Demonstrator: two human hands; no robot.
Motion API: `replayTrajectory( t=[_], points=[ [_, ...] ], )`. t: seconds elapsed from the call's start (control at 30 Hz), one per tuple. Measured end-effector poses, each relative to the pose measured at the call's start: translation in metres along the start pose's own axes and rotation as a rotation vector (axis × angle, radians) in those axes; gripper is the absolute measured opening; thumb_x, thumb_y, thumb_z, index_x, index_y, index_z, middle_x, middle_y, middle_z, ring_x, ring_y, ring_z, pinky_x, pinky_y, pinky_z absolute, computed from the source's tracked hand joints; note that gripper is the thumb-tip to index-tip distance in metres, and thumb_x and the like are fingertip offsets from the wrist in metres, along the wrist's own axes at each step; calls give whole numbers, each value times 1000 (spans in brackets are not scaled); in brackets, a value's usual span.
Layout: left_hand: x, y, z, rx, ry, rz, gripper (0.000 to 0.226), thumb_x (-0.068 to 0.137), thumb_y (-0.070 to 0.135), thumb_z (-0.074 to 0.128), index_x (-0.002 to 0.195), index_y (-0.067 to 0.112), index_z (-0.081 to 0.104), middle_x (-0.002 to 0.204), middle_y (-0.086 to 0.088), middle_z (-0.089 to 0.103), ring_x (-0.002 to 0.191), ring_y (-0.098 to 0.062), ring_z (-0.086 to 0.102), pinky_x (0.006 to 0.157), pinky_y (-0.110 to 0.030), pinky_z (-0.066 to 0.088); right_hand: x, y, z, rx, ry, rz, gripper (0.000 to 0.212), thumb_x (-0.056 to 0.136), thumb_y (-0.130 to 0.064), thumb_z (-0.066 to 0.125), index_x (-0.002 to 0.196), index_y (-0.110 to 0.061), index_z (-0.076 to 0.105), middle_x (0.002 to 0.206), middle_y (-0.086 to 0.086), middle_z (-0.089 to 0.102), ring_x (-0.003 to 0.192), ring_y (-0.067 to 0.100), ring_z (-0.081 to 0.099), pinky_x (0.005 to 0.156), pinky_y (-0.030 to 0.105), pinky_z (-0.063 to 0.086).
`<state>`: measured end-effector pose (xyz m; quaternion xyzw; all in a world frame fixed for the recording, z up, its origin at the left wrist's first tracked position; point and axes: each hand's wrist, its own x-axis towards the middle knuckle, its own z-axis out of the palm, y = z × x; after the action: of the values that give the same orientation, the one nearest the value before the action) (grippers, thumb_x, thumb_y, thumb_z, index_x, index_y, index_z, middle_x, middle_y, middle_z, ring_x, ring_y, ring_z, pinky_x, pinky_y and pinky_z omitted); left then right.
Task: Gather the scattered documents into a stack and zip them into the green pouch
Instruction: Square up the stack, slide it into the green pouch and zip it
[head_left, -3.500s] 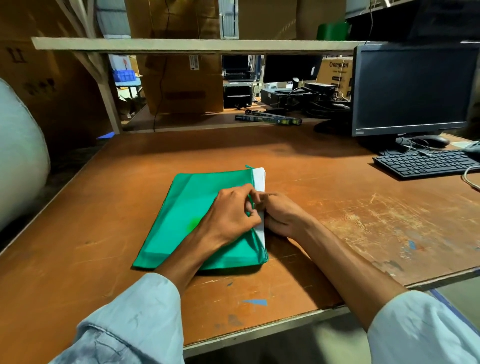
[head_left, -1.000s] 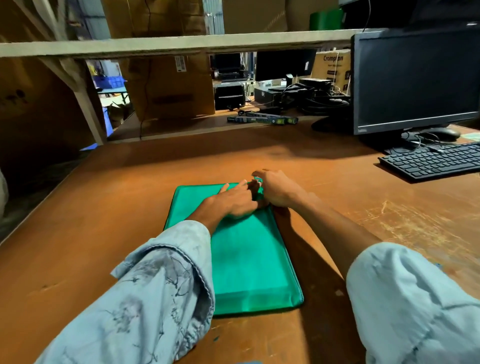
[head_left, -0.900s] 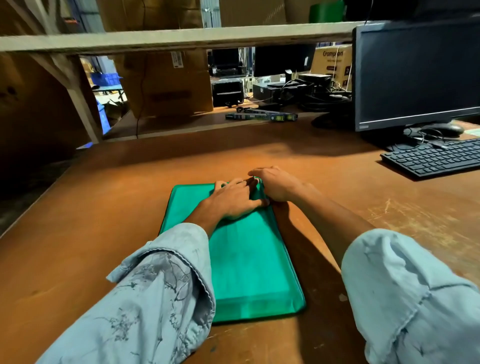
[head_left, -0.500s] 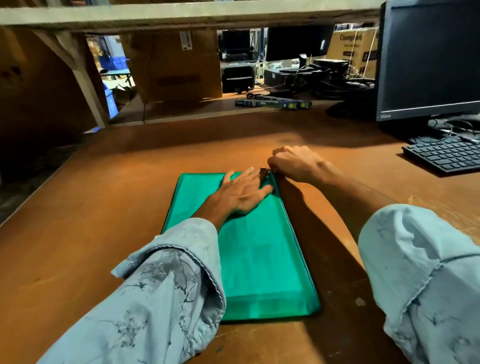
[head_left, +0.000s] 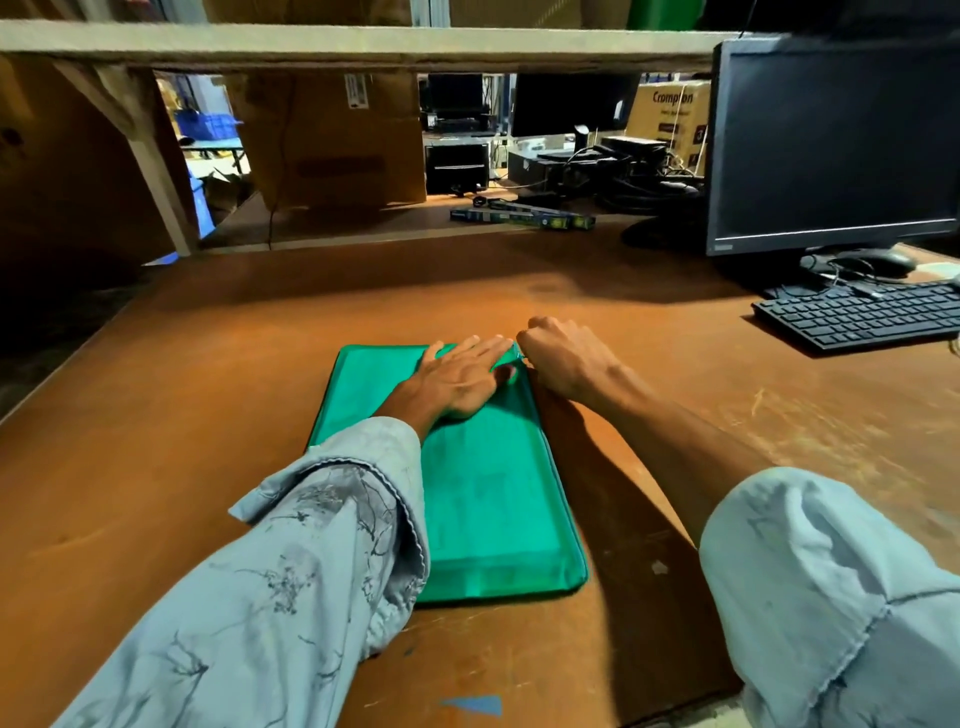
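A: Where is the green pouch (head_left: 483, 499) at this moment?

B: It lies flat on the wooden surface (head_left: 218, 395), in the middle, with its long side running from near to far. No paper shows outside it, so I judge the documents are inside already.

A: And the two hands?

B: The left hand (head_left: 457, 376) is spread open, palm down, pressing the far part of the pouch; it grips nothing. The right hand (head_left: 563, 356) is curled closed at the far right corner of the pouch. Its grip seems to be on the zipper pull, but the pull itself is too small to see, so I cannot be sure.

A: How should this step be done well?

B: I think the zip is at the end of its run. The flat hand should keep the fabric tight, so the slider does not bunch it. The pull should go straight along the edge, not upward. Then it is good to check that no paper corner is caught in the teeth.

A: What can you not make out?

B: The zipper teeth along the right edge are hidden in shadow, so I cannot tell if it is fully closed. The left sleeve (head_left: 311, 561) covers the near left part of the pouch. The monitor (head_left: 831, 145) and keyboard (head_left: 857, 317) at the far right are cut off by the frame.
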<state>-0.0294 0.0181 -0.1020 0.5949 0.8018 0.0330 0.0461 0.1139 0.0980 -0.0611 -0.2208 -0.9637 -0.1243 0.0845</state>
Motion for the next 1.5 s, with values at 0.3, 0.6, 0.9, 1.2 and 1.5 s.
replayTrajectory(
  t=[0.3, 0.6, 0.9, 1.2, 1.5],
  points=[
    [-22, 21, -7, 174, 191, -38, 47, 105, 41, 28, 149, 30, 36, 159, 3, 31, 145, -22, 32, 114, -55, 23, -34, -17, 6, 77, 70, 46, 23, 99, -8, 45, 117, -1, 59, 113, 17, 57, 99, 40, 64, 77, 46, 52],
    [-66, 36, 0, -23, -26, -64, 56, 106, 47, 16, 158, 31, 7, 165, 16, 1, 153, -11, 1, 121, -54, -1, -39, -28, 0, 151, -6, 109, 25, 100, -10, 45, 116, 3, 60, 122, 21, 55, 103, 41, 63, 85, 46, 52],
    [-39, 28, 2, 0, -13, -101, 54, 106, 40, 16, 158, 33, 4, 165, 19, -3, 153, -9, -1, 121, -54, -1, -19, -19, 12, 158, -5, 122, 24, 98, -9, 48, 112, 7, 59, 117, 22, 53, 103, 44, 61, 83, 46, 50],
    [28, 2, 2, -10, -3, -146, 55, 105, 47, 13, 158, 34, 5, 165, 20, -2, 153, -10, -1, 121, -55, 0, 38, 17, 31, 211, 22, 63, 20, 96, -7, 44, 99, 4, 60, 109, 19, 54, 94, 42, 62, 76, 46, 49],
    [19, 7, -4, -11, -45, -178, 56, 104, 47, 11, 158, 35, 0, 164, 21, -5, 153, -13, 0, 120, -57, 4, -10, 12, -9, 270, -132, -10, 21, 96, -18, 52, 105, -4, 64, 109, 12, 54, 93, 37, 61, 70, 47, 54]
  ],
)
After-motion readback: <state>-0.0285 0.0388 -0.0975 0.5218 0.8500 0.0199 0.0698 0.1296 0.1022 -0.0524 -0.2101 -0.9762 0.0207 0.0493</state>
